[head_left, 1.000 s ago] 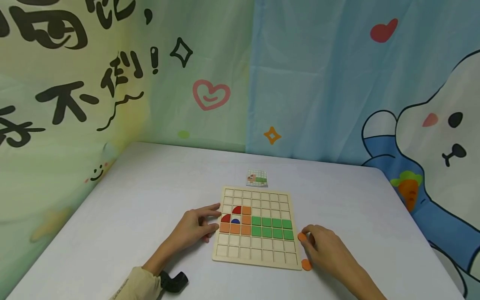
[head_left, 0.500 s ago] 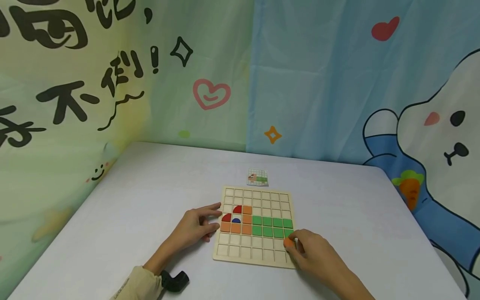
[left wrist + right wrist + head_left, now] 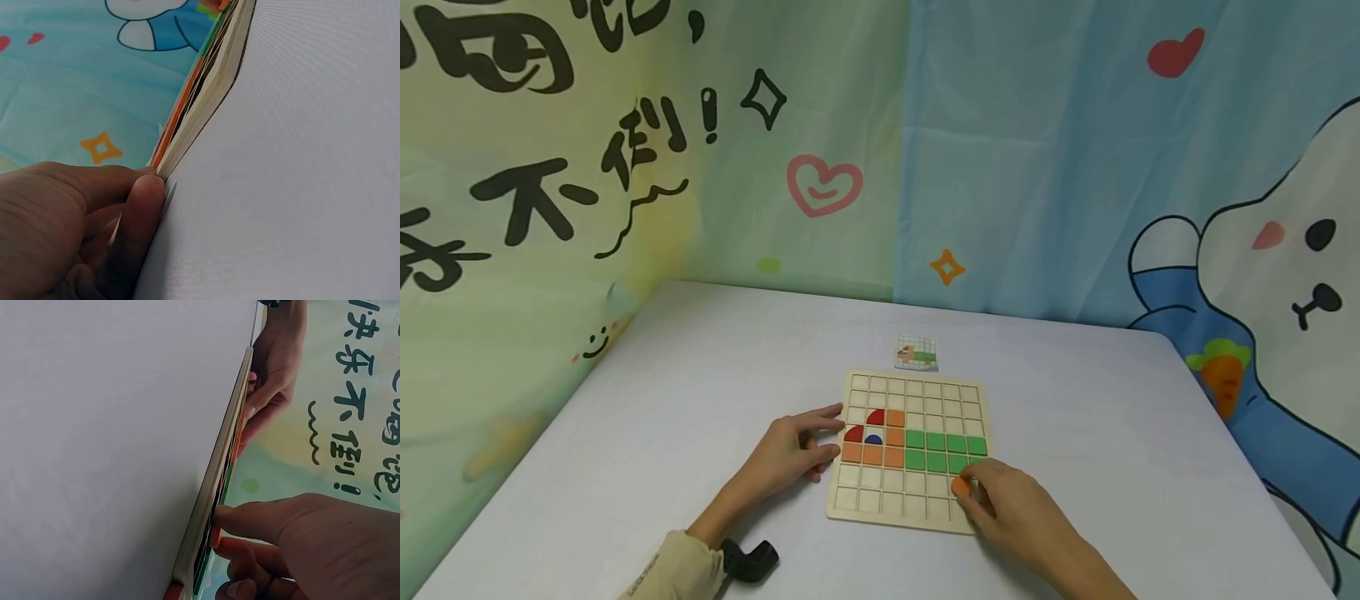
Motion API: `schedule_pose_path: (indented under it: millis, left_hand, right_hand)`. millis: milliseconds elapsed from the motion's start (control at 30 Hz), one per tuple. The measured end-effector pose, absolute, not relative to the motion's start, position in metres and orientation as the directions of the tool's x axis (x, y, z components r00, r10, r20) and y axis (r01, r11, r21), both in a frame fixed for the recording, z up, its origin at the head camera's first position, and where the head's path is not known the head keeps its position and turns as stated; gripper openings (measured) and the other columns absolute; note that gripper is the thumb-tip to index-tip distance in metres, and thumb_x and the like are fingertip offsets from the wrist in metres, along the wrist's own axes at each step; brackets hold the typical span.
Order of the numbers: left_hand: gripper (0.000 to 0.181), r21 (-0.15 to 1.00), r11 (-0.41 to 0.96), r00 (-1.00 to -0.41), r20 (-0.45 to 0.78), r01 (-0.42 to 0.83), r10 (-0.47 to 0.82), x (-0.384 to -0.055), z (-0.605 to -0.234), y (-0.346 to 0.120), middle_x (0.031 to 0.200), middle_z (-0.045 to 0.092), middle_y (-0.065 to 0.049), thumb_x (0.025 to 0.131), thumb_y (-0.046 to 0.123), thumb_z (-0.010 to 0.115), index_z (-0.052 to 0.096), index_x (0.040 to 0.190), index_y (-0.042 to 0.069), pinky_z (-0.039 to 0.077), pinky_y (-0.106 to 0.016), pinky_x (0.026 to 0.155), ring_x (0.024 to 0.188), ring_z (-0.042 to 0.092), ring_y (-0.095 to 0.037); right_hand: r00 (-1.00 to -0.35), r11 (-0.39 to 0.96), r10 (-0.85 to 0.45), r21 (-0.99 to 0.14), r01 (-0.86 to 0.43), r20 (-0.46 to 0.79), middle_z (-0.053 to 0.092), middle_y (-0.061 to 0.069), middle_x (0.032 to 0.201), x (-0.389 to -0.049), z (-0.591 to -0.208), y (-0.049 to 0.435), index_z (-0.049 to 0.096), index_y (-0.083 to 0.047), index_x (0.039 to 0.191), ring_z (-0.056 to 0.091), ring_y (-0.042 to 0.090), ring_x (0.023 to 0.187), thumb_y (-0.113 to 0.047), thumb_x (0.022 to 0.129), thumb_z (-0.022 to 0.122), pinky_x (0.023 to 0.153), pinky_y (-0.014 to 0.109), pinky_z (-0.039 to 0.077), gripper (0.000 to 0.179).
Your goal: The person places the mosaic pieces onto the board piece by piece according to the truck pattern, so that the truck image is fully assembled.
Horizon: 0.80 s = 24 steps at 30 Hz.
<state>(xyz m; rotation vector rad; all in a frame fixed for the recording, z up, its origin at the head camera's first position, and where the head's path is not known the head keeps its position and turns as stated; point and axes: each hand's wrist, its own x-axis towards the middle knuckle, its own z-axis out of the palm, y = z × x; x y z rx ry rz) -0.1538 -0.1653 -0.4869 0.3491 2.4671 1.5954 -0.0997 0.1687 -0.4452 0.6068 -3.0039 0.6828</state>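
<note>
A wooden grid board (image 3: pixel 882 505) lies on the white table. Orange, green and red pieces fill some of its cells, along with one showing a blue half-round. My left hand (image 3: pixel 788 450) touches the board's left edge with thumb and fingertips; in the left wrist view that hand (image 3: pixel 94 219) meets the edge. Over the lower right cells, my right hand (image 3: pixel 1022 508) pinches a rounded orange piece (image 3: pixel 960 487) between thumb and index finger. In the right wrist view, this orange piece (image 3: pixel 215 537) stands close above the board. My right hand covers the board's lower right corner.
A small picture card (image 3: pixel 916 353) with a similar coloured pattern lies behind the board. Another orange piece (image 3: pixel 174 591) shows by the board's near corner in the right wrist view. A black angled object (image 3: pixel 750 562) sits at the left cuff. Printed curtains (image 3: pixel 1045 167) stand behind the table.
My right hand has carried the orange piece leftward from the board's right edge to over its lower right cells. My left hand has stayed at the left edge.
</note>
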Motion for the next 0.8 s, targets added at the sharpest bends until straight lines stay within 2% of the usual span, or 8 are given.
schedule_pose_path:
  millis: [267,533,800]
  left_hand:
    - [0.038,0.910,0.405,-0.957,-0.033,0.091,0.289,-0.153,-0.485,-0.164,0.160,0.057,-0.009,0.094,0.008,0.078,0.074,0.131,0.004,0.053,-0.021,0.050,0.053,0.062,-0.012]
    - [0.038,0.914,0.394,-0.954,-0.026,0.099,0.300,-0.154,-0.487,-0.165,0.160,0.056,-0.010,0.095,0.010,0.078,0.073,0.132,0.004,0.057,-0.024,0.051,0.054,0.062,-0.012]
    - [0.038,0.916,0.391,-0.956,-0.032,0.090,0.293,-0.154,-0.488,-0.165,0.160,0.056,-0.009,0.095,0.011,0.079,0.074,0.132,0.005,0.056,-0.023,0.051,0.054,0.062,-0.013]
  right_hand:
    - [-0.914,0.827,-0.382,-0.391,-0.403,0.134,0.058,-0.014,0.080,-0.100,-0.448,0.167,0.077,-0.015,0.100,0.042,-0.003,0.067,-0.022,0.098,0.077,0.059,0.016,0.040,0.008]
    - [-0.920,0.832,-0.374,-0.395,-0.389,0.118,0.056,-0.014,0.076,-0.100,-0.446,0.167,0.076,-0.016,0.097,0.041,-0.004,0.065,-0.023,0.099,0.076,0.057,0.017,0.040,0.008]
    - [-0.937,0.856,-0.342,-0.389,-0.340,0.066,0.053,-0.015,0.077,-0.096,-0.443,0.179,0.076,-0.016,0.106,0.041,-0.003,0.065,-0.020,0.094,0.080,0.060,0.019,0.041,0.013]
